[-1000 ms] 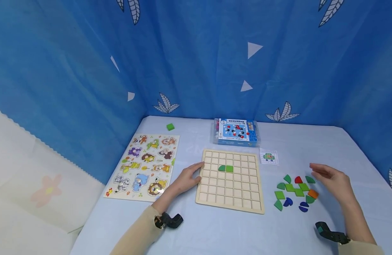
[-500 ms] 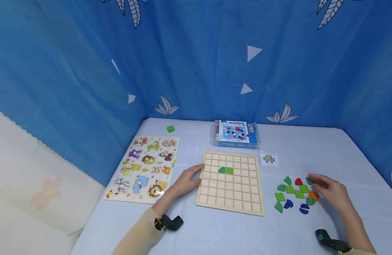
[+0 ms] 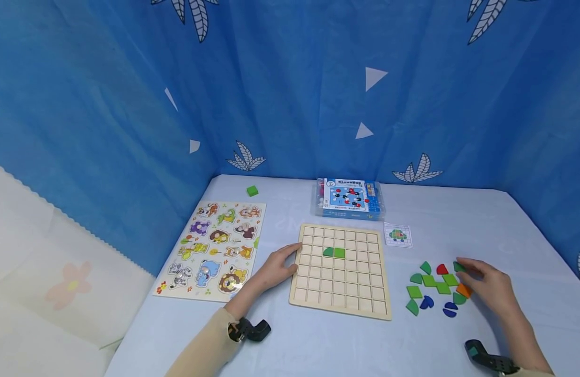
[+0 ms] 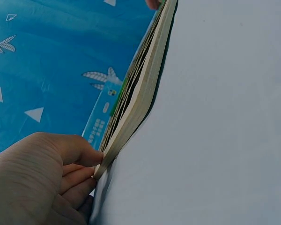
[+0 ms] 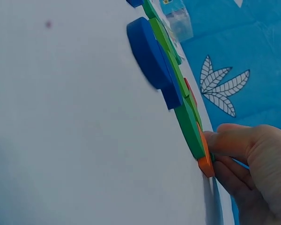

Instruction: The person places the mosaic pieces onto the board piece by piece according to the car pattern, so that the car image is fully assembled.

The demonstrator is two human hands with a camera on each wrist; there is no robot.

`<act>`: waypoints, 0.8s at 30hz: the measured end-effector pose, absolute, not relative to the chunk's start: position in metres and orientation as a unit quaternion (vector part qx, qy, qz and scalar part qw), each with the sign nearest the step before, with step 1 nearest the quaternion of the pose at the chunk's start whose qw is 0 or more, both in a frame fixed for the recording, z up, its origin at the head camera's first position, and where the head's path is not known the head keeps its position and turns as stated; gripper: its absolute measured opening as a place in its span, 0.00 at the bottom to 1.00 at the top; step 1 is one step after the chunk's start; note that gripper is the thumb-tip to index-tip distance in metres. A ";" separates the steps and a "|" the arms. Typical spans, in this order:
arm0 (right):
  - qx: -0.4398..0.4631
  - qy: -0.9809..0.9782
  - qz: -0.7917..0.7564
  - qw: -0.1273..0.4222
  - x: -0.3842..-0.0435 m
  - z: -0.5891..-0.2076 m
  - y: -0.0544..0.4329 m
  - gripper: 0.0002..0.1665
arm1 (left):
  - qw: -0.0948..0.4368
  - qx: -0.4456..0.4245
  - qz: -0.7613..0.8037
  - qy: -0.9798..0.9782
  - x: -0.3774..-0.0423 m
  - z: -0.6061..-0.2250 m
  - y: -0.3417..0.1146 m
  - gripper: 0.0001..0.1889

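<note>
My left hand (image 3: 273, 268) rests at the left side of the wooden grid board (image 3: 339, 309); thumb and fingertips touch its edge, seen close up along the board's rim (image 4: 143, 93) in the left wrist view. On the grid, a green quarter-circle piece (image 3: 328, 252) sits beside a green square (image 3: 339, 253). My right hand (image 3: 492, 285) is at the right side of the loose pieces, thumb and index finger pinching a green quarter-circle piece (image 3: 458, 267). In the right wrist view, that piece is mostly hidden behind the orange square (image 5: 205, 161) and my fingers.
Loose green squares (image 3: 442, 287), a red quarter-circle (image 3: 441, 269) and blue pieces (image 3: 449, 312) lie around the right hand. A pattern card (image 3: 398, 234) and a boxed set (image 3: 349, 199) stand behind the board. Left are an animal puzzle (image 3: 209, 256) and a lone green square (image 3: 252, 190).
My right hand has come down toward me onto the green quarter-circle piece at the far right of the loose pieces and closed its fingers on it. The left hand has stayed at the board's edge.
</note>
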State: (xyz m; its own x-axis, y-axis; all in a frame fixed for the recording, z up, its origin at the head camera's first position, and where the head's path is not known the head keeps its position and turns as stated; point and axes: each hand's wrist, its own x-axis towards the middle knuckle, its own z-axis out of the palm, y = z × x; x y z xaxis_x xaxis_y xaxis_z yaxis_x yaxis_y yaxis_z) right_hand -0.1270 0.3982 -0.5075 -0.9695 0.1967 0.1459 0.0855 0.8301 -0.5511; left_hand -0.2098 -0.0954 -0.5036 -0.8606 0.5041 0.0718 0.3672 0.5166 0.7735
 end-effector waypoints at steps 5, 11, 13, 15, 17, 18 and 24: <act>-0.076 -0.953 0.272 0.109 -0.129 -0.510 0.397 0.21 | 0.082 0.253 0.423 0.866 -0.210 -0.502 -0.095 0.30; -0.069 -0.954 0.265 0.121 -0.130 -0.510 0.395 0.19 | 0.083 0.253 0.425 0.865 -0.209 -0.503 -0.095 0.31; -0.071 -0.953 0.268 0.121 -0.130 -0.509 0.394 0.19 | 0.082 0.254 0.427 0.864 -0.209 -0.503 -0.095 0.30; -0.075 -0.952 0.274 0.117 -0.130 -0.508 0.393 0.19 | 0.082 0.253 0.426 0.865 -0.209 -0.503 -0.095 0.31; -0.080 -0.949 0.282 0.115 -0.129 -0.504 0.391 0.20 | 0.084 0.251 0.424 0.866 -0.209 -0.503 -0.095 0.31; -0.081 -0.948 0.285 0.116 -0.129 -0.501 0.390 0.20 | 0.084 0.251 0.423 0.867 -0.209 -0.503 -0.095 0.31; -0.065 -0.942 0.296 0.142 -0.131 -0.474 0.383 0.21 | 0.083 0.252 0.421 0.867 -0.210 -0.503 -0.095 0.31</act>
State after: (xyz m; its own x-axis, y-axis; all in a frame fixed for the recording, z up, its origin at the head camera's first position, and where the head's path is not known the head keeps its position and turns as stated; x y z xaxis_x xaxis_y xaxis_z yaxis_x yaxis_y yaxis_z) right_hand -0.1313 0.3825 -0.4742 -0.9511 0.2066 0.2297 0.0382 0.8164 -0.5762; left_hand -0.2100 -0.0952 -0.5026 -0.8594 0.5068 0.0677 0.3664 0.5181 0.7728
